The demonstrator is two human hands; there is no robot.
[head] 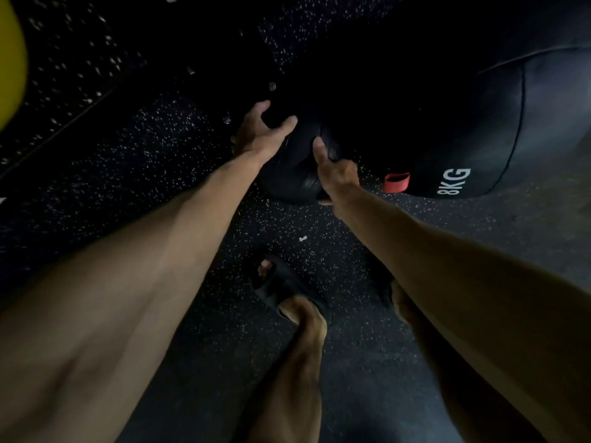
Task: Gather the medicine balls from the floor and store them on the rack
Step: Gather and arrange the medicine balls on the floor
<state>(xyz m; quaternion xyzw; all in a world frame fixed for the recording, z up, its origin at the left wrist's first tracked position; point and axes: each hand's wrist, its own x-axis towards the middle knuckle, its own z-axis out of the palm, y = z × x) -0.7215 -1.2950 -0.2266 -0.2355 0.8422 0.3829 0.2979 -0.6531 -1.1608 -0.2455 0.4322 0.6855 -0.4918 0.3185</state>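
Observation:
A small black medicine ball (295, 177) rests on the dark speckled floor in the middle of the view. My left hand (260, 132) lies on its upper left side with fingers spread and curled over the top. My right hand (335, 172) presses its right side, thumb pointing up, fingers wrapped underneath. Both hands grip the ball. A much larger black medicine ball (499, 129) marked "8KG", with a red tab, sits just to the right. The scene is very dark and no rack can be made out.
A yellow rounded object (11, 62) shows at the far left edge. My feet in black sandals (281, 289) stand on the speckled rubber floor (153, 174) just behind the small ball. A floor seam runs diagonally at the upper left.

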